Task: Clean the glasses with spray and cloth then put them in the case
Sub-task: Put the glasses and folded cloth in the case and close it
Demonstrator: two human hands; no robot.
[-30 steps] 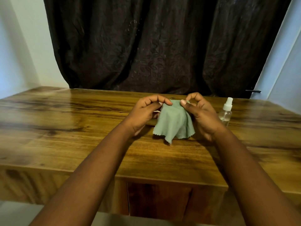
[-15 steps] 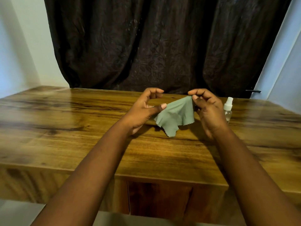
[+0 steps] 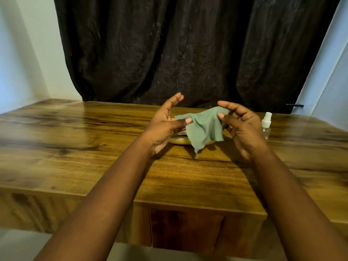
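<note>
From the head camera, both hands hold a green cloth in the air above the bench, stretched between them, probably to open it flat for wiping. The left hand pins one edge under its thumb, with the other fingers straight and spread upward. The right hand pinches the opposite corner between thumb and forefinger; its remaining fingers are loosely curled. The free corner of the cloth hangs down toward the wood.

Below the cloth, on the bench, lies a yellowish rounded thing, mostly hidden, so I cannot tell whether it is the case or the glasses (no lenses or frame are plainly visible). The spray bottle stands upright just beside the right hand, within easy reach. Judging by this, the wiping has not yet started.
</note>
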